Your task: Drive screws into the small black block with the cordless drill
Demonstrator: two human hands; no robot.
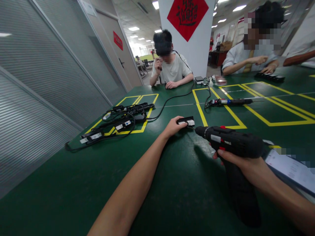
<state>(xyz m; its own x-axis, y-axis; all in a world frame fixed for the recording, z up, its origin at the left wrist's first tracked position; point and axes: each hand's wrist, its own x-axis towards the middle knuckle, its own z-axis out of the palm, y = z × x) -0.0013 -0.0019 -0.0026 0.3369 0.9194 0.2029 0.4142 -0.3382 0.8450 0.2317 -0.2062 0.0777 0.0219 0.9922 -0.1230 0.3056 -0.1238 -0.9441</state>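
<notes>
Head view is showing a green desk (81, 196) stretching across the foreground, with yellow tape (200, 108) marking out boxes along its far part. Slatted glass (49, 82) is running along the left side, a door (110, 42) is standing beyond it, and a white pillar (197, 52) is rising behind the far edge. Two people (174, 67) are sitting across the desk, one straight ahead and one to the right, and part of another is showing at the right edge.

A small black block (185, 119) is lying on the desk ahead, between the left hand (173, 127) and the drill (231, 141). The left hand is gripping the block from its left side. The right hand (236, 159) is closing around the drill's handle, and the bit is pointing left at the block's near edge; whether they are touching is unclear. Black cables (120, 123) are lying in a heap to the left, and a slim tool (228, 102) is resting beyond the drill.

Black Chinese brushwork is filling a red diamond (187, 16) on the pillar. White labels on the block and drill are staying too small to read.
</notes>
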